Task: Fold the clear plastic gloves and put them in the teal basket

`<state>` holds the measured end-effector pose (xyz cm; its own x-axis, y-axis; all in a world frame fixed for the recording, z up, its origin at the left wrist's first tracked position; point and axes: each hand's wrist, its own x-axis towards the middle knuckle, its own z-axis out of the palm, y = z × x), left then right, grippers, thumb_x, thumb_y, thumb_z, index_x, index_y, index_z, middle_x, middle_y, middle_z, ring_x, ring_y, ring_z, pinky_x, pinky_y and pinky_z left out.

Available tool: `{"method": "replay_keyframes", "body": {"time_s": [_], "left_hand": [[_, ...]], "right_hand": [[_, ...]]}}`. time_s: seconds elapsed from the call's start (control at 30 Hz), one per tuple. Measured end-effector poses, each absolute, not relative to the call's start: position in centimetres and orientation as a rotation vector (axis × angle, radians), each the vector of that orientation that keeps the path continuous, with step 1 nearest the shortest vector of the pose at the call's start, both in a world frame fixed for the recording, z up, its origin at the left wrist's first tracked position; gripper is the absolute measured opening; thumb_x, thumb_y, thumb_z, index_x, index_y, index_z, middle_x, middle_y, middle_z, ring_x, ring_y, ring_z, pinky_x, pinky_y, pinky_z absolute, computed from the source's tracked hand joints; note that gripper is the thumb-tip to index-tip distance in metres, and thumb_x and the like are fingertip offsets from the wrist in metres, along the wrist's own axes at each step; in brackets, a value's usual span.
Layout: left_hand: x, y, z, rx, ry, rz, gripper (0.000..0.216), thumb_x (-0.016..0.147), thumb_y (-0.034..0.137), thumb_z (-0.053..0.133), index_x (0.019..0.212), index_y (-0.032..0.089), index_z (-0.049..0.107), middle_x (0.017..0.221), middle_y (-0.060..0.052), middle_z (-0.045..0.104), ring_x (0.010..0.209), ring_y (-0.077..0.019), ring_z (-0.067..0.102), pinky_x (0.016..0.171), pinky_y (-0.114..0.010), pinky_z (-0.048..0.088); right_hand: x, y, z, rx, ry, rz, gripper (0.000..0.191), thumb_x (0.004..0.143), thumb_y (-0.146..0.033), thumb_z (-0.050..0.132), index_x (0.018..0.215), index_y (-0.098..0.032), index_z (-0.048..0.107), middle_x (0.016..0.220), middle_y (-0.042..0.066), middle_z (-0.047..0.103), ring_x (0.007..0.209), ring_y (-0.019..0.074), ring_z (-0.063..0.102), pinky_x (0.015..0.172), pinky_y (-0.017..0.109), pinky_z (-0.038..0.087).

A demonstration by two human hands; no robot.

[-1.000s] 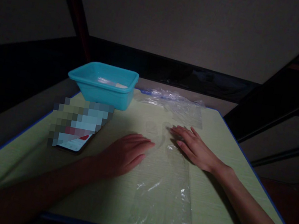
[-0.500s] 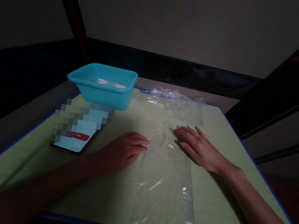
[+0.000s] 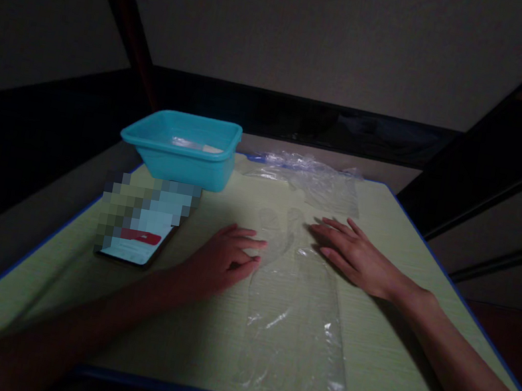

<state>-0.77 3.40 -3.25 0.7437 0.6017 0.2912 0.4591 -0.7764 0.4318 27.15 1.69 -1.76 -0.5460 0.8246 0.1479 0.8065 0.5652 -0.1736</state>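
I'm seeing the clear bag [image 3: 297,337] lying spread mostly flat on the surface [image 3: 390,380], creases not yet gone. My left hand [image 3: 219,261] is sitting loosely open at its left edge; my right hand [image 3: 362,257], fingers spread, is lying just right of it. Neither is gripping anything.

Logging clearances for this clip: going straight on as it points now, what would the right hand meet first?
Likely the far end of the nearer plastic bag, though how high the right hand sits is unclear.

The small table [image 3: 387,366] and wall panels [image 3: 309,35] suggest a home.
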Motion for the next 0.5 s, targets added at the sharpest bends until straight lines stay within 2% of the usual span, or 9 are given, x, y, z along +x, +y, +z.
{"method": "replay_keyframes", "body": {"time_s": [0.1,0.2,0.3,0.4,0.5], "left_hand": [[-0.13,3.56,-4.22,2.574,0.854,0.749,0.026,0.082,0.015,0.055,0.058,0.018,0.067,0.101,-0.006,0.071,0.104,-0.0223,0.06,0.093,-0.046,0.041],[0.05,3.98,-4.53,2.494,0.83,0.799,0.019,0.078,0.014,0.06,0.061,0.018,0.068,0.095,-0.006,0.072,0.101,-0.0213,0.062,0.089,-0.042,0.045],[-0.02,4.18,-4.17,2.43,0.855,0.764,0.012,0.079,0.014,0.059,0.076,0.019,0.07,0.094,-0.005,0.072,0.101,-0.021,0.062,0.09,-0.044,0.045],[-0.16,4.06,-3.74,2.411,0.919,0.738,0.018,0.081,0.014,0.056,0.092,0.02,0.068,0.101,-0.004,0.071,0.106,-0.0218,0.06,0.095,-0.05,0.04],[-0.15,4.04,-3.6,2.411,0.958,0.826,0.021,0.082,0.013,0.054,0.096,0.02,0.067,0.104,-0.004,0.07,0.105,-0.0209,0.06,0.099,-0.049,0.036]], "right_hand": [[27.31,1.68,-1.81,-1.367,-2.576,0.111,0.039,0.094,-0.034,0.031,0.13,-0.022,0.041,0.131,0.012,0.051,0.128,0.0272,0.038,0.103,0.061,0.024],[27.47,1.66,-1.89,-1.361,-2.582,0.097,0.04,0.094,-0.035,0.032,0.129,-0.02,0.042,0.131,0.013,0.051,0.129,0.0271,0.036,0.104,0.059,0.024],[27.48,1.59,-1.91,-1.372,-2.584,0.083,0.041,0.094,-0.035,0.034,0.13,-0.017,0.042,0.132,0.015,0.049,0.129,0.0271,0.036,0.104,0.057,0.025],[27.42,1.49,-1.82,-1.379,-2.593,0.07,0.042,0.093,-0.036,0.034,0.131,-0.017,0.04,0.134,0.015,0.048,0.129,0.027,0.036,0.104,0.057,0.026],[27.44,1.42,-1.72,-1.377,-2.601,0.05,0.042,0.094,-0.035,0.034,0.132,-0.018,0.039,0.134,0.014,0.048,0.129,0.0272,0.035,0.104,0.057,0.026]]}}
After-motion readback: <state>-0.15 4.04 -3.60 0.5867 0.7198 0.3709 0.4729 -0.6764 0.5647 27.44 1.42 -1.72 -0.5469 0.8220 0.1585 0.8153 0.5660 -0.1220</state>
